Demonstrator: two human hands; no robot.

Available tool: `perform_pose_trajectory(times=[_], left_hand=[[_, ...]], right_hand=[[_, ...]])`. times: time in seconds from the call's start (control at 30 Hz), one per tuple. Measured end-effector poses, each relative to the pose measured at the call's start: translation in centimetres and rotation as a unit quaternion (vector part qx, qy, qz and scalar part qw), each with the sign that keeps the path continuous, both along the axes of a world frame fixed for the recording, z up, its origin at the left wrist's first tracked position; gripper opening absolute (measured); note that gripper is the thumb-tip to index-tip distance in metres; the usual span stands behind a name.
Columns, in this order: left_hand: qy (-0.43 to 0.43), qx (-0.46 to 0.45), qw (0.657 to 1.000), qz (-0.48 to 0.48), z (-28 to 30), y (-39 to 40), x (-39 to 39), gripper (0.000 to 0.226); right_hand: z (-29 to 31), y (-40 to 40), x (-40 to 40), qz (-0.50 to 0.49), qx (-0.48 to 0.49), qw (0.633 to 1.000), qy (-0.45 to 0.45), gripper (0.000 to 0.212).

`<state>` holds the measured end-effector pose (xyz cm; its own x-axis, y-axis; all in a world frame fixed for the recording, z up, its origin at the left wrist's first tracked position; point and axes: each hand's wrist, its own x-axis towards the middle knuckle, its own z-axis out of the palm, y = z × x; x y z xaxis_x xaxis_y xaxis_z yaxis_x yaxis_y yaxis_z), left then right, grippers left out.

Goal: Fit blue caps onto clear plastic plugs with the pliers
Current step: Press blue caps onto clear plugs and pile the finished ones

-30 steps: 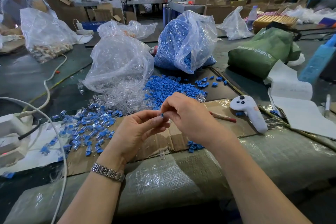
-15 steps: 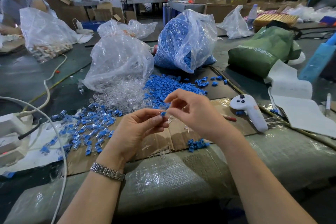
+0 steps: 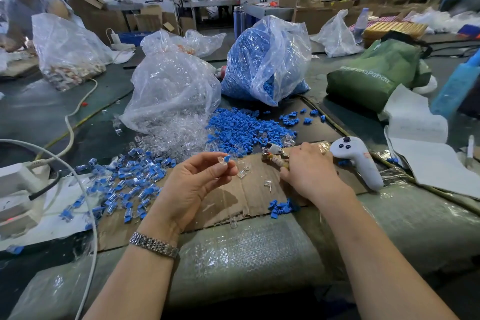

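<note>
While the left hand is up off the worktop, palm facing up, its thumb and fingertips have a narrow pinch grip on one clear plug with a blue cap sitting at its end. The right hand is down on the cardboard sheet, fingers curled around the handles of the pliers, so that grip is full. The metal head of the pliers pokes out to the left of the knuckles, right by the edge of the loose blue caps pile. Can't tell if the pliers' jaws are open.

A few single clear plugs lie on the cardboard between the hands, and a small clump of blue caps sits near the right wrist. The finished capped ones are spread out to the left. Behind them are a bag of clear plugs and a bag of blue caps. A white controller lies just right of the right hand.
</note>
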<state>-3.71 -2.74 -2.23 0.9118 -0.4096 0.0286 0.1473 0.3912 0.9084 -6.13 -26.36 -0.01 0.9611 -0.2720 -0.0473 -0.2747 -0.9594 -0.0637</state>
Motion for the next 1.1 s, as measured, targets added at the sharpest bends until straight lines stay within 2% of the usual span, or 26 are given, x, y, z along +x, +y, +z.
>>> perform_pose_trajectory(times=[0.1, 0.2, 0.33, 0.4, 0.5, 0.6, 0.93, 1.1], left_hand=[[0.024, -0.018, 0.999, 0.023, -0.2, 0.2, 0.4, 0.020], [0.039, -0.045, 0.997, 0.042, -0.3, 0.3, 0.7, 0.018], [0.047, -0.075, 0.995, 0.047, -0.1, 0.6, 0.8, 0.018], [0.044, -0.075, 0.995, 0.051, 0.0, 0.6, 0.7, 0.018], [0.045, -0.094, 0.993, 0.052, 0.2, 0.6, 0.7, 0.018], [0.041, -0.094, 0.994, 0.047, 0.3, 0.7, 0.7, 0.019], [0.008, -0.062, 0.997, 0.044, -0.3, 0.5, 0.9, 0.018], [-0.013, -0.021, 0.998, 0.065, -0.4, 0.4, 0.9, 0.019]], right_hand=[[0.6, 0.0, 0.1, -0.014, 0.033, 0.999, -0.025, 0.031], [1.8, 0.3, -0.3, -0.002, 0.150, 0.988, -0.036, 0.022], [4.5, 2.0, -1.8, 0.060, 0.387, 0.920, 0.017, 0.021], [5.4, 3.0, -2.6, 0.091, 0.442, 0.890, 0.068, 0.021], [5.8, 4.3, -3.0, 0.121, 0.448, 0.878, 0.115, 0.024], [5.5, 5.3, -3.0, 0.141, 0.449, 0.873, 0.126, 0.026], [4.4, 5.6, -2.8, 0.169, 0.447, 0.869, 0.124, 0.024], [3.4, 6.5, -3.2, 0.146, 0.451, 0.877, 0.080, 0.033]])
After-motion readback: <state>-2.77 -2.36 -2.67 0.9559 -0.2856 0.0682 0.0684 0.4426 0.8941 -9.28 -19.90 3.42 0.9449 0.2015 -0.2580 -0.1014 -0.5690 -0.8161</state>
